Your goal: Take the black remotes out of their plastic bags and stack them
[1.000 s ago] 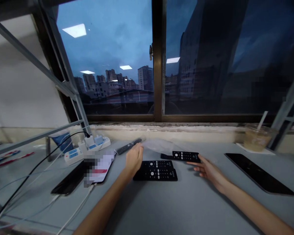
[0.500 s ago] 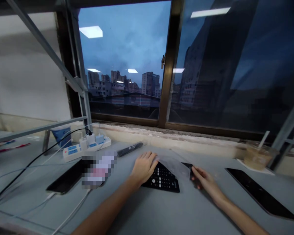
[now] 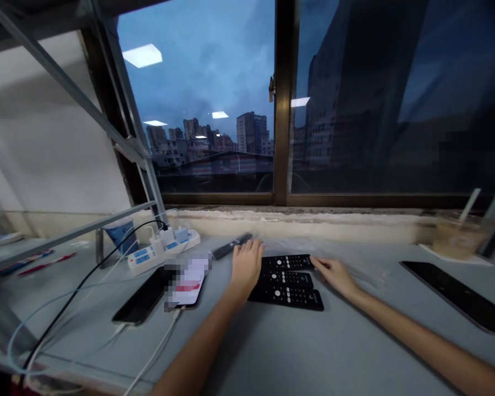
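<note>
Matt black plastic is seen on the remotes (image 3: pixel 291 280), a glossy, glass-like face on the tablet (image 3: pixel 457 297) and a smooth, dull finish on the grey tabletop (image 3: pixel 297 352), while white plastic is shown by the power strip (image 3: pixel 145 259), clear plastic by the cup (image 3: pixel 456 242) and rough plaster by the sill (image 3: pixel 247 215).
</note>
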Action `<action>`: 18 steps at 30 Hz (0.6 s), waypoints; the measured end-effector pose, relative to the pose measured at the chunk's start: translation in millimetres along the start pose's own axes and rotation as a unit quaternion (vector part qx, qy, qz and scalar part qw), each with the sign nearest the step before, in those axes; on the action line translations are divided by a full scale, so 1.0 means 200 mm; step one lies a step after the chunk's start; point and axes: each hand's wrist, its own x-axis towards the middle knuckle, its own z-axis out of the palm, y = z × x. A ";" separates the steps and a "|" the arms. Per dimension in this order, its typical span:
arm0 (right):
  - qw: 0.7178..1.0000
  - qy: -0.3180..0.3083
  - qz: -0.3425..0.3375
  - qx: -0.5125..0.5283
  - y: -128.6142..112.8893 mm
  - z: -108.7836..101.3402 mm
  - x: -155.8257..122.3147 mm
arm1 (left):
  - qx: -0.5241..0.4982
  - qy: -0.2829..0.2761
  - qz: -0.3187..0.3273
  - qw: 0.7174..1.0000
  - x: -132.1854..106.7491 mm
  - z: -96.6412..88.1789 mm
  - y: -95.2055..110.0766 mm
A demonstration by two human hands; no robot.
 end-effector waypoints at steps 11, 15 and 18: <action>0.999 -0.029 -0.005 0.015 -0.04 0.00 -0.03 | -0.020 -0.152 0.014 0.988 -0.02 0.08 -0.06; 1.000 -0.025 -0.006 0.015 -0.05 0.00 -0.04 | -0.110 -0.139 -0.037 0.984 -0.01 0.09 -0.06; 0.999 -0.028 -0.012 -0.009 -0.06 0.00 -0.05 | -0.127 -0.128 -0.052 0.982 -0.01 0.10 -0.06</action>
